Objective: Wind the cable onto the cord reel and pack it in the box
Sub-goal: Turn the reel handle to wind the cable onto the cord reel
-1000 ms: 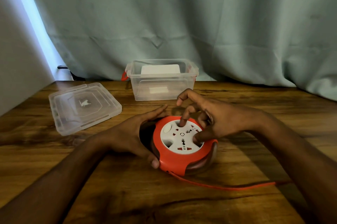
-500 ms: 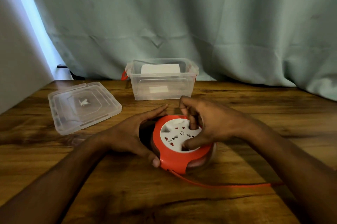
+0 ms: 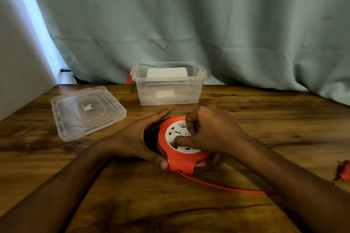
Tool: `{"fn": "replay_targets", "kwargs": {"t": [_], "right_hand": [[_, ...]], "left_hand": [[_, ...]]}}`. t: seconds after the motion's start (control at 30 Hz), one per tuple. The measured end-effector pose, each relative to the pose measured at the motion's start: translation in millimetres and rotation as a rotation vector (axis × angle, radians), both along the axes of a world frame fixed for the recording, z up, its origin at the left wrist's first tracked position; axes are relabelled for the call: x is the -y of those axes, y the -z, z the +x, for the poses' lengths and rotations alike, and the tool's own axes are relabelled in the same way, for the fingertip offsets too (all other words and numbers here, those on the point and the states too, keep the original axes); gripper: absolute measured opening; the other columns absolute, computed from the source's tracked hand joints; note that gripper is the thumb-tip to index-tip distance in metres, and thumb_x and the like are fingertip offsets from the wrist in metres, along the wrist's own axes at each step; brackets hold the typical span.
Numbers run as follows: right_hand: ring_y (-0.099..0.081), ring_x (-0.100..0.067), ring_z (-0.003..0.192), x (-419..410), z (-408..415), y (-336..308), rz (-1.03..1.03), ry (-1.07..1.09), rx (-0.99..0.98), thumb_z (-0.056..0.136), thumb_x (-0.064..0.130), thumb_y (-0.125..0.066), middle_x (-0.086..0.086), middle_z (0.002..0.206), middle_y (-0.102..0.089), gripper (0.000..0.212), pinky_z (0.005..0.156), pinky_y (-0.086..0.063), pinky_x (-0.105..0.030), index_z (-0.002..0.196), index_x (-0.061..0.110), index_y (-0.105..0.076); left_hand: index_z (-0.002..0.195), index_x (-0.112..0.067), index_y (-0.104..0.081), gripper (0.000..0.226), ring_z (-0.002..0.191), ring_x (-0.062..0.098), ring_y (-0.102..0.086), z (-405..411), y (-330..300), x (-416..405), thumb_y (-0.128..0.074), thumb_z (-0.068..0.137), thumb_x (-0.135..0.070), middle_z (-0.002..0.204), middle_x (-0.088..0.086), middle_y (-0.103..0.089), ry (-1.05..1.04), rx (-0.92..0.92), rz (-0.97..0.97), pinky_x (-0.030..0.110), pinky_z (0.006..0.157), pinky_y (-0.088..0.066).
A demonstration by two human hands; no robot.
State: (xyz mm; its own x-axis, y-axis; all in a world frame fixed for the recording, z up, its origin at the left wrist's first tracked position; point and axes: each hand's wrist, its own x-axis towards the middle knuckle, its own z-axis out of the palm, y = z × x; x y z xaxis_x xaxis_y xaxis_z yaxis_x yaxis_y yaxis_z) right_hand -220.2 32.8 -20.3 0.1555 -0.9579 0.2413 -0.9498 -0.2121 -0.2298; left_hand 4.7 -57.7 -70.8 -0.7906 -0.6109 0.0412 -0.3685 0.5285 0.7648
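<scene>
The cord reel (image 3: 181, 147) sits on the bench (image 3: 284, 119) just in front of the person, its white socket face up. The right hand (image 3: 212, 132) lies on that face with its fingers (image 3: 191, 128) curled down into it and the thumb laid across the disc, seemingly cranking it round. The left hand (image 3: 138, 138) cups the reel's left side, fingers wrapped round the orange rim, thumb at the near edge.

One cable (image 3: 217, 185) runs from the reel's near edge off to the right, passing under the right forearm; one orange shape at the right border (image 3: 343, 172) is probably its plug, though it is too blurred to be sure.

The risks: the left hand's hold could slip so the whole housing spins rather than the drum, or the plug could snag on the forearm or whip across the wood as the slack comes in.

Behind stand one clear box (image 3: 168, 92), open, with something white in it, and one lid (image 3: 85, 111) lying flat to its left.
</scene>
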Motion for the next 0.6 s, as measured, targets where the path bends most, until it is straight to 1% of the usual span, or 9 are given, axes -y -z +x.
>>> {"fn": "replay_targets", "kwargs": {"t": [0.07, 0.1, 0.17, 0.23, 0.3, 0.37, 0.43, 0.53, 0.6], "right_hand": [[-0.065, -0.003, 0.08, 0.6, -7.5, -6.6, -0.027, -0.032, -0.028, 0.079, 0.055, -0.081, 0.019, 0.087, -0.074, 0.03, 0.058, -0.042, -0.025, 0.088, 0.032, -0.063], [-0.063, -0.002, 0.075, 1.3, -13.1, -11.0, -0.011, -0.074, -0.005, 0.081, 0.044, -0.082, 0.018, 0.087, -0.072, 0.033, 0.057, -0.041, -0.022, 0.105, 0.038, -0.06], [-0.062, 0.005, 0.076, 3.5, -26.7, -15.7, 0.085, -0.194, 0.061, 0.08, 0.023, -0.084, 0.023, 0.104, -0.073, 0.063, 0.055, -0.041, -0.013, 0.128, 0.046, -0.049], [-0.061, 0.017, 0.082, 5.7, -36.5, -16.9, 0.206, -0.279, 0.077, 0.081, 0.015, -0.084, 0.025, 0.124, -0.069, 0.078, 0.058, -0.046, -0.011, 0.141, 0.044, -0.043], [-0.065, 0.012, 0.096, 8.9, -42.9, -15.2, 0.263, -0.33, 0.119, 0.082, 0.013, -0.084, 0.022, 0.131, -0.068, 0.085, 0.07, -0.056, -0.019, 0.148, 0.044, -0.039], [-0.071, -0.003, 0.106, 11.0, -45.9, -14.2, 0.296, -0.363, 0.18, 0.083, 0.013, -0.085, 0.019, 0.13, -0.069, 0.094, 0.079, -0.064, -0.034, 0.151, 0.05, -0.032], [-0.076, -0.014, 0.092, 12.4, -49.3, -13.3, 0.324, -0.388, 0.217, 0.082, 0.01, -0.086, 0.017, 0.128, -0.071, 0.101, 0.073, -0.066, -0.043, 0.151, 0.054, -0.026], [-0.06, -0.011, 0.062, 12.6, -52.3, -13.0, 0.325, -0.426, 0.24, 0.078, 0.006, -0.088, 0.014, 0.123, -0.073, 0.106, 0.056, -0.056, -0.03, 0.152, 0.05, -0.025], [-0.052, -0.012, 0.059, 12.0, -53.6, -13.6, 0.317, -0.437, 0.255, 0.076, 0.006, -0.091, 0.014, 0.121, -0.074, 0.108, 0.053, -0.05, -0.03, 0.153, 0.045, -0.026]], "left_hand": [[0.159, -0.046, -0.011, 0.142, 0.144, -0.01, -0.031, 0.3, 0.0, -0.1, -0.097, 0.046, -0.056, 0.16, -0.03, -0.027, -0.003, -0.001, 0.005, 0.016, 0.116, -0.034], [0.159, -0.045, -0.011, 0.143, 0.144, -0.01, -0.032, 0.4, -0.3, -0.4, -0.097, 0.046, -0.056, 0.16, -0.029, -0.028, -0.007, -0.002, 0.008, 0.017, 0.116, -0.034], [0.159, -0.044, -0.011, 0.143, 0.143, -0.012, -0.033, 0.8, -1.1, -1.3, -0.098, 0.046, -0.054, 0.158, -0.03, -0.03, -0.015, -0.007, 0.022, 0.016, 0.116, -0.035], [0.159, -0.043, -0.011, 0.141, 0.14, -0.014, -0.034, 0.8, -1.7, -2.1, -0.099, 0.049, -0.047, 0.156, -0.033, -0.031, -0.005, -0.01, 0.027, 0.015, 0.114, -0.036], [0.159, -0.043, -0.012, 0.137, 0.138, -0.016, -0.035, 0.2, -2.4, -2.3, -0.1, 0.054, -0.034, 0.152, -0.036, -0.034, 0.005, -0.004, 0.023, 0.014, 0.113, -0.037], [0.159, -0.04, -0.013, 0.136, 0.139, -0.013, -0.038, 0.6, -2.2, -2.7, -0.1, 0.056, -0.026, 0.15, -0.035, -0.04, 0.021, -0.011, 0.026, 0.014, 0.112, -0.039], [0.159, -0.04, -0.014, 0.136, 0.139, -0.011, -0.039, 1.1, -1.8, -3.1, -0.1, 0.055, -0.022, 0.149, -0.036, -0.041, 0.033, -0.023, 0.018, 0.015, 0.112, -0.039], [0.156, -0.044, -0.016, 0.136, 0.141, -0.011, -0.036, 2.2, -1.9, -3.1, -0.101, 0.052, -0.023, 0.15, -0.039, -0.038, 0.041, -0.033, 0.024, 0.014, 0.114, -0.036], [0.158, -0.041, -0.017, 0.137, 0.144, -0.008, -0.034, 2.4, -1.7, -2.6, -0.102, 0.051, -0.026, 0.155, -0.033, -0.036, 0.045, -0.035, 0.021, 0.019, 0.117, -0.035]]}}
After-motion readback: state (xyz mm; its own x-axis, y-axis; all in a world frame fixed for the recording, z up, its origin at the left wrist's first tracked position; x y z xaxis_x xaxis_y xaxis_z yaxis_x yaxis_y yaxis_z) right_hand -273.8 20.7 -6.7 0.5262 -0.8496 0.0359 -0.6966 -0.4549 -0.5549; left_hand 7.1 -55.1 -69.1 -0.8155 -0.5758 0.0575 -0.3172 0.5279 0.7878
